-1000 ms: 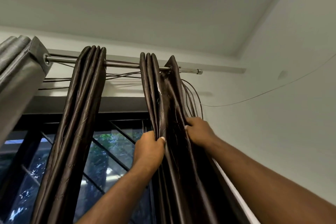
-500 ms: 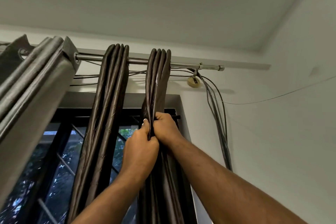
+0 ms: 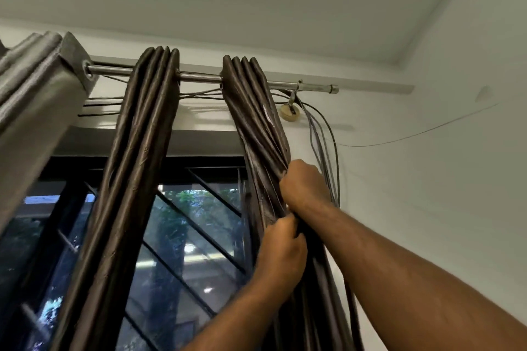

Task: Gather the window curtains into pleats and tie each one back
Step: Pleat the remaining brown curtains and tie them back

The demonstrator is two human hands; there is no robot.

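The rightmost curtain (image 3: 256,122), hung nearest the free end of the curtain rod (image 3: 199,77), has been drawn from a loose spread of folds into one tight bundle. Half a second ago it was clamped below the rod by both hands side by side at one height. Now the grip is stacked: the right hand (image 3: 305,182) is curled round the pleats higher up, and the left hand (image 3: 282,248) is closed on them just beneath it. The bundle is slanted down from the rod toward the rod's wall-side end, near the cables (image 3: 325,151) hanging there. Pleating of this panel is judged finished, and tying remains. No tie-back can be made out, perhaps because it lies below the view.
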